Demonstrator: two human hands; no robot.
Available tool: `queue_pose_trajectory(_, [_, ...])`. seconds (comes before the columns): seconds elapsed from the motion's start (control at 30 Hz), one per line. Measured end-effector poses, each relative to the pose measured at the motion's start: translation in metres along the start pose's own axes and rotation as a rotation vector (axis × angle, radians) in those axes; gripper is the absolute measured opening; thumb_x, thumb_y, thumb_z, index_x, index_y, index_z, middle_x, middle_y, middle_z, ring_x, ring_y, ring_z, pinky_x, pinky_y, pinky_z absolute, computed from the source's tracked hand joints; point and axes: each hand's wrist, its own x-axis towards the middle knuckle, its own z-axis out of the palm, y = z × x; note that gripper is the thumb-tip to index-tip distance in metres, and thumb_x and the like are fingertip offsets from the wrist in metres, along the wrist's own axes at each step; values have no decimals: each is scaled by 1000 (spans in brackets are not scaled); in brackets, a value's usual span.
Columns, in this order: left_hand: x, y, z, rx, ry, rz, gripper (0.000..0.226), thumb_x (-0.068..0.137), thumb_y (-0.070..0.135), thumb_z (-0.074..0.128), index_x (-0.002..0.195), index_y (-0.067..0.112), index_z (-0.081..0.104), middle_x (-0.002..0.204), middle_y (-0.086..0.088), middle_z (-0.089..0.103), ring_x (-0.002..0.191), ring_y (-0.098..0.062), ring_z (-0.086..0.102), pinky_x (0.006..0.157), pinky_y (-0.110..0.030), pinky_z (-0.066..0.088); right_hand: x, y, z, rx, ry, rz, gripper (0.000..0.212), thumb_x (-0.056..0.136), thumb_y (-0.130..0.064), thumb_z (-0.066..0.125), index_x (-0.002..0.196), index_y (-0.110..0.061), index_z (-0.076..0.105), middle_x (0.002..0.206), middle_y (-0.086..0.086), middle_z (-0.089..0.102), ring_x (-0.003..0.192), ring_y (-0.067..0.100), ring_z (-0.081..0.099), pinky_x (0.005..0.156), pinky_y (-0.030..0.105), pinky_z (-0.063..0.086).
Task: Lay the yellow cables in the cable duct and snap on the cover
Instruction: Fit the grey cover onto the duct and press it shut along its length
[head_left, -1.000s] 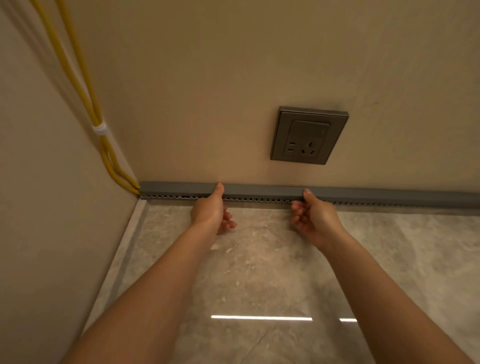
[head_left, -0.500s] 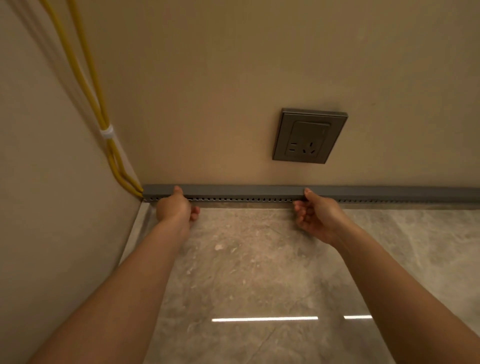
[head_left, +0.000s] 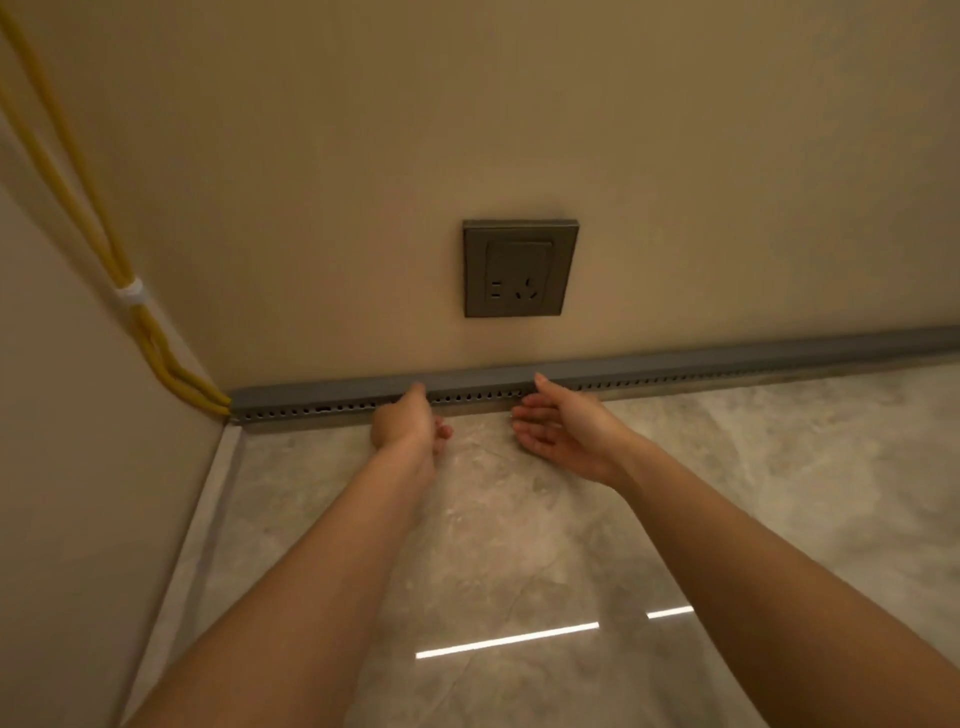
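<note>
A grey slotted cable duct (head_left: 675, 383) runs along the foot of the back wall, with its grey cover (head_left: 322, 391) lying on top. Two yellow cables (head_left: 156, 348) come down the left corner, held by a white tie (head_left: 130, 293), and go into the duct's left end. My left hand (head_left: 405, 426) rests in front of the duct with its fingers curled and its thumb on the cover. A little to the right, my right hand (head_left: 561, 434) has its fingers spread, palm up, and its thumb on the cover's top edge. Inside the duct, the cables are hidden.
A grey wall socket (head_left: 519, 267) sits on the back wall above my hands. The side wall (head_left: 78, 493) closes in on the left. Glossy grey marble floor (head_left: 519, 545) spreads below my arms, with a light strip reflected in it.
My left hand has slid right along the cover, from near the corner towards my right hand. My right hand's fingers have uncurled and spread. The view has tilted.
</note>
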Motion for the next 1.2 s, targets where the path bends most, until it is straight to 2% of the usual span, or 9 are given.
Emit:
queue_pose_trajectory(0.13, [-29, -6, 49, 77, -219, -67, 38, 98, 31, 40, 73, 3, 49, 63, -11, 51, 32, -16, 46, 30, -14, 28, -6, -9, -26, -245, -71, -87, 26, 92, -33, 53, 103, -9, 57, 99, 6, 60, 78, 16, 60, 71, 28, 51])
queue_pose_trajectory(0.27, [-51, -21, 92, 100, -245, -103, 44, 97, 40, 37, 69, 8, 47, 61, -7, 50, 37, -15, 43, 38, -17, 25, -8, -23, -68, -255, -136, -116, 25, 93, -31, 52, 101, -10, 62, 99, 6, 62, 80, 16, 60, 72, 28, 50])
queue_pose_trajectory(0.43, [-73, -38, 155, 15, -120, -81, 46, 94, 47, 39, 73, 7, 50, 65, -6, 51, 45, -19, 46, 44, -22, 27, -6, -41, -141, -131, -122, -48, 30, 94, -33, 48, 91, -7, 63, 87, 8, 66, 78, 17, 63, 70, 26, 51])
queue_pose_trajectory(0.63, [-77, -49, 193, -18, -45, -50, 48, 95, 48, 36, 73, 8, 52, 65, -4, 53, 44, -18, 47, 40, -19, 26, -2, -63, -192, -7, -61, 6, 43, 95, -41, 43, 89, -3, 61, 89, 13, 65, 84, 20, 63, 68, 26, 49])
queue_pose_trajectory(0.73, [-72, -47, 199, -10, 21, -31, 46, 97, 44, 33, 69, 10, 47, 61, -3, 48, 43, -18, 47, 41, -21, 26, 4, -71, -192, -52, -24, 35, 50, 96, -44, 37, 82, -2, 59, 78, 12, 63, 72, 19, 60, 65, 26, 48])
queue_pose_trajectory(0.83, [-64, -48, 200, 20, 87, 1, 46, 97, 44, 33, 66, 12, 44, 54, -5, 44, 43, -20, 46, 42, -24, 28, 6, -74, -184, -12, 2, 40, 43, 99, -32, 37, 74, -3, 56, 66, 10, 55, 58, 16, 51, 56, 25, 42])
queue_pose_trajectory(0.97, [-57, -52, 204, -13, 110, 9, 46, 96, 47, 33, 66, 13, 42, 37, -2, 43, 40, -21, 44, 40, -23, 30, 9, -73, -179, 73, 31, 27, 41, 100, -26, 36, 70, -4, 54, 62, 7, 51, 55, 14, 46, 54, 23, 39])
queue_pose_trajectory(1.1, [-56, -54, 208, -69, 103, 1, 46, 96, 48, 33, 66, 13, 41, 48, -3, 41, 36, -18, 43, 37, -21, 32, 9, -70, -172, 87, 76, -1, 41, 101, -26, 33, 72, -4, 52, 63, 7, 48, 54, 14, 43, 53, 24, 38])
queue_pose_trajectory(1.2, [-58, -56, 208, -69, 97, 43, 47, 95, 48, 33, 68, 11, 43, 36, -2, 44, 29, -16, 44, 38, -22, 35, 5, -70, -170, 73, 93, -17, 42, 101, -28, 33, 71, -5, 52, 62, 7, 49, 53, 14, 44, 52, 23, 38])
